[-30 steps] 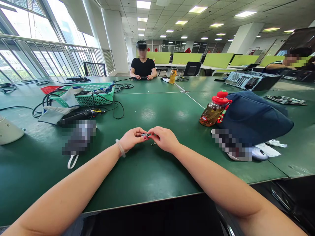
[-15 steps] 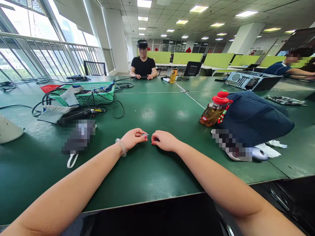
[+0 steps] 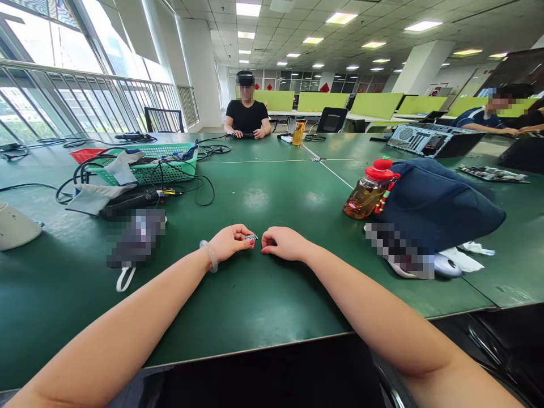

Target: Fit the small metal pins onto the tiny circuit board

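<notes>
Just above the green table [image 3: 238, 306], my left hand [image 3: 232, 241] pinches a small silvery piece [image 3: 251, 237] between thumb and fingertips. The piece is too small to make out in detail. A pale bracelet [image 3: 209, 256] circles my left wrist. Close by on the right, my right hand [image 3: 283, 243] has its fingers curled and pressed together, and whatever they hold, if anything, is hidden. A small gap separates the two hands.
At the left stand a green basket [image 3: 170, 170] with cables and gloves, and a dark pouch [image 3: 138, 238]. To the right are a red-capped bottle [image 3: 364, 195], a navy bag [image 3: 437, 204] and a computer case [image 3: 429, 140]. A person [image 3: 247, 116] sits across the table.
The small piece shows a little more at my left fingertips. Both hands are nearly where they were. At the far right, the other person's arms have shifted.
</notes>
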Available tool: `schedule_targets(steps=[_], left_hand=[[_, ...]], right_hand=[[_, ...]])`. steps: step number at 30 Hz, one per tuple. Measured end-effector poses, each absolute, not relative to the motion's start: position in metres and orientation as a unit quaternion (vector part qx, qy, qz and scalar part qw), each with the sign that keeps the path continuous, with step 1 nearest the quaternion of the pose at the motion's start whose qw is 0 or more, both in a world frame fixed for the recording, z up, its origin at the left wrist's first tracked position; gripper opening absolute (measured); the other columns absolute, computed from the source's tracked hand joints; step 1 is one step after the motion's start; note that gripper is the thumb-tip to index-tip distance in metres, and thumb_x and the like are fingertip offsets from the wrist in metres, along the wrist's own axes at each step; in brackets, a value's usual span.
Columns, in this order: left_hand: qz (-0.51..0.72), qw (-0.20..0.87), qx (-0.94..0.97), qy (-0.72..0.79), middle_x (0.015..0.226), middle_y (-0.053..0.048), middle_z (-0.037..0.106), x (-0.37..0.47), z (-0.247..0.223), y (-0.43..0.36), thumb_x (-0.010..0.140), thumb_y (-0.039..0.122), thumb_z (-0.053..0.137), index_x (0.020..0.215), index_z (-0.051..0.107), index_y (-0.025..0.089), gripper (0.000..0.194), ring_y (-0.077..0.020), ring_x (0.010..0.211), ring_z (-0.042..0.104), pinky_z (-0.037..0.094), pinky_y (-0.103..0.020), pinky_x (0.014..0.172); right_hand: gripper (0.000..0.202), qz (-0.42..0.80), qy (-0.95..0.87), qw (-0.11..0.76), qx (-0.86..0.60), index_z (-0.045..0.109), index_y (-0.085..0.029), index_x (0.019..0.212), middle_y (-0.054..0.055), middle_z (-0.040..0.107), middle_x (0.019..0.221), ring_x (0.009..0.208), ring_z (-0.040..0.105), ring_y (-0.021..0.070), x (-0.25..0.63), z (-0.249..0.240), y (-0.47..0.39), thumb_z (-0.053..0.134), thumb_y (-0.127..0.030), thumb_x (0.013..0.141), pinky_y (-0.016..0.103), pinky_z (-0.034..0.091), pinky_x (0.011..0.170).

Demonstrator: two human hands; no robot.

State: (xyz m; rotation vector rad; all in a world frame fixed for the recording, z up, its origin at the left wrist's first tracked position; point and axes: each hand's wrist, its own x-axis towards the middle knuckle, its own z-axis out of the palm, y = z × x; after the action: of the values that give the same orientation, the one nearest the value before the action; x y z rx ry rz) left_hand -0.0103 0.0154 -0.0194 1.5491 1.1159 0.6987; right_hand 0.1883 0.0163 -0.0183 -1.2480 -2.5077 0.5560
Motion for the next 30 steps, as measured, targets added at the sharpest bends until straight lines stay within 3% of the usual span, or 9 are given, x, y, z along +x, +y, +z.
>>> schedule_targets(steps=[1,4,8,11,17,24,30], left_hand=[[0.292,0.528,0.647,0.467,0.069,-0.001,0.065,-0.01,-0.02,0.016,0.062,0.027,0.071,0.083,0.057,0.014,0.028,-0.0136,0.071,0.063,0.046,-0.031,0.079],[0.289,0.524,0.65,0.468,0.069,0.0,0.064,-0.011,-0.021,0.017,0.061,0.028,0.072,0.084,0.057,0.014,0.03,-0.0134,0.07,0.063,0.046,-0.031,0.076],[0.281,0.509,0.661,0.475,0.067,0.001,0.062,-0.011,-0.021,0.017,0.061,0.029,0.072,0.085,0.058,0.013,0.033,-0.0114,0.064,0.059,0.046,-0.028,0.07],[0.284,0.506,0.66,0.477,0.065,0.003,0.059,-0.01,-0.02,0.016,0.059,0.026,0.073,0.085,0.057,0.014,0.032,-0.0095,0.061,0.056,0.044,-0.026,0.067],[0.285,0.494,0.666,0.481,0.063,0.005,0.056,-0.007,-0.02,0.015,0.06,0.023,0.071,0.086,0.056,0.014,0.031,-0.0078,0.059,0.053,0.042,-0.024,0.064],[0.279,0.483,0.672,0.487,0.059,0.005,0.053,-0.003,-0.018,0.01,0.057,0.024,0.072,0.079,0.055,0.014,0.029,-0.0082,0.056,0.05,0.039,-0.023,0.058],[0.276,0.477,0.688,0.472,0.06,0.005,0.052,-0.002,-0.021,0.01,0.057,0.027,0.071,0.075,0.054,0.015,0.027,-0.0089,0.057,0.05,0.037,-0.023,0.056]], right_hand=[[0.001,0.193,-0.872,0.139,-0.428,0.061,-0.019,0.071,-0.001,0.059,0.074,0.064,0.05,0.0096,0.19,-0.018,0.017,0.061,-0.019,0.072,0.02,0.035,0.057],[0.013,0.187,-0.867,0.143,-0.44,0.06,-0.019,0.077,-0.002,0.06,0.075,0.067,0.051,0.0091,0.195,-0.019,0.02,0.054,-0.008,0.074,0.02,0.036,0.059],[0.01,0.151,-0.85,0.139,-0.485,0.059,-0.021,0.086,-0.001,0.06,0.078,0.069,0.052,0.0104,0.196,-0.023,0.022,0.056,-0.018,0.078,0.02,0.036,0.059],[0.005,0.127,-0.846,0.125,-0.502,0.061,-0.021,0.079,0.0,0.061,0.083,0.073,0.054,0.0116,0.193,-0.024,0.022,0.056,-0.023,0.079,0.021,0.036,0.06],[0.009,0.102,-0.838,0.134,-0.518,0.06,-0.02,0.076,0.002,0.06,0.084,0.074,0.054,0.0128,0.191,-0.023,0.02,0.054,-0.023,0.082,0.023,0.036,0.062],[0.01,0.099,-0.838,0.25,-0.474,0.059,-0.019,0.078,0.0,0.058,0.081,0.073,0.052,0.0108,0.179,-0.006,0.004,0.05,-0.019,0.083,0.022,0.036,0.064],[0.01,0.093,-0.855,0.238,-0.452,0.06,-0.019,0.082,0.001,0.058,0.084,0.073,0.052,0.0106,0.171,-0.011,-0.003,0.05,-0.019,0.084,0.022,0.035,0.064]])
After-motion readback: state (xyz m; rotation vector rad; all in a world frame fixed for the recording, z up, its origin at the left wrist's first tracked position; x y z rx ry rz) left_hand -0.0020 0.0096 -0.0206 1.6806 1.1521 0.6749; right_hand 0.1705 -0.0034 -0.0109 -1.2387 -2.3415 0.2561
